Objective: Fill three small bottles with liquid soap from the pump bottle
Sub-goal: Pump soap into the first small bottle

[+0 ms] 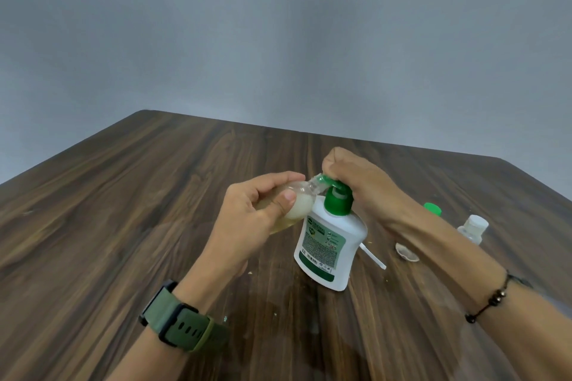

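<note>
A left hand (260,210) grips a tilted small bottle (297,204) with its mouth at the green spout, apparently to catch soap, as the right hand (356,182), fingers curled closed, presses the pump bottle (331,241) on the table (123,210).

The dark wood-grain table (123,210) runs away from me to a plain grey wall (278,25). My green-strapped watch (182,323) shows near left, and a black beaded bracelet (492,298) near right. A thin white stick (373,257) lies flat on the table right of centre, with a small pale shell-like piece (406,252) just beyond it to the right.
</note>
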`<control>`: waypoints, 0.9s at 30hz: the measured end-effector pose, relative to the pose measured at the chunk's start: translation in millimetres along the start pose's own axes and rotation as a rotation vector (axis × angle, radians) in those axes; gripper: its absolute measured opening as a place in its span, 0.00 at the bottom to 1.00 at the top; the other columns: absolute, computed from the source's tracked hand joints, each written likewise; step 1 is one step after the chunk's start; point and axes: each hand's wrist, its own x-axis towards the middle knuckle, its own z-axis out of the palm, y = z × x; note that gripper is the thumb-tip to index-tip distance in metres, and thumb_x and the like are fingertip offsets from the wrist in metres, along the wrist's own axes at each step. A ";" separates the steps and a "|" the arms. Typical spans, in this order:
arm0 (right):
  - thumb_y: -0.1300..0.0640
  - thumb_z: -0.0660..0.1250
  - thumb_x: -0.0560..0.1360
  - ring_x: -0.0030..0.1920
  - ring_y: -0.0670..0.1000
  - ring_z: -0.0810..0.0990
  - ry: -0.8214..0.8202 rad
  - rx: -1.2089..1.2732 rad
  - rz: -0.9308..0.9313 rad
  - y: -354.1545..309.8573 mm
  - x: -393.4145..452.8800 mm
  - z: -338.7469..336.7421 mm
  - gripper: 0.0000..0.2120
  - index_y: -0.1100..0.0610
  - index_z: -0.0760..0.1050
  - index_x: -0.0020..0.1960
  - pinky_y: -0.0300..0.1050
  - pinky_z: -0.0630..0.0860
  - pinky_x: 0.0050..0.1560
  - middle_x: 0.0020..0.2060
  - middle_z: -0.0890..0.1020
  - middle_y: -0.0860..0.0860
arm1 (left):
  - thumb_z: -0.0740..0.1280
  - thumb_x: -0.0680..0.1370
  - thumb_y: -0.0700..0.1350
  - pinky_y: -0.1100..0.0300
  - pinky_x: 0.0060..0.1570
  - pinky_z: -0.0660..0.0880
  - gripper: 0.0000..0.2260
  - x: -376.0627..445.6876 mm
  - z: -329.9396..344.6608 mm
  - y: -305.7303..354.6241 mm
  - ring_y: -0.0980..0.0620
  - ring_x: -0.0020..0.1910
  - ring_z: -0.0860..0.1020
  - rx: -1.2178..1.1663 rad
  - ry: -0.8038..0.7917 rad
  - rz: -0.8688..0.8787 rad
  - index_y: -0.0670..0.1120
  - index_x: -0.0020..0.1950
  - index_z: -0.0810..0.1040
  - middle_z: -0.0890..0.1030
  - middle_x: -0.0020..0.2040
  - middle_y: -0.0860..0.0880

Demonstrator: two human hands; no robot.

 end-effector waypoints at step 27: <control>0.57 0.58 0.68 0.30 0.44 0.64 0.011 0.060 -0.020 7.5 1.3 0.3 0.08 0.50 0.66 0.31 0.41 0.62 0.34 0.26 0.68 0.42 | 0.68 0.73 0.37 0.62 0.44 0.78 0.13 1.2 -2.4 -7.6 0.56 0.47 0.81 0.018 -0.024 0.049 0.57 0.46 0.82 0.85 0.45 0.57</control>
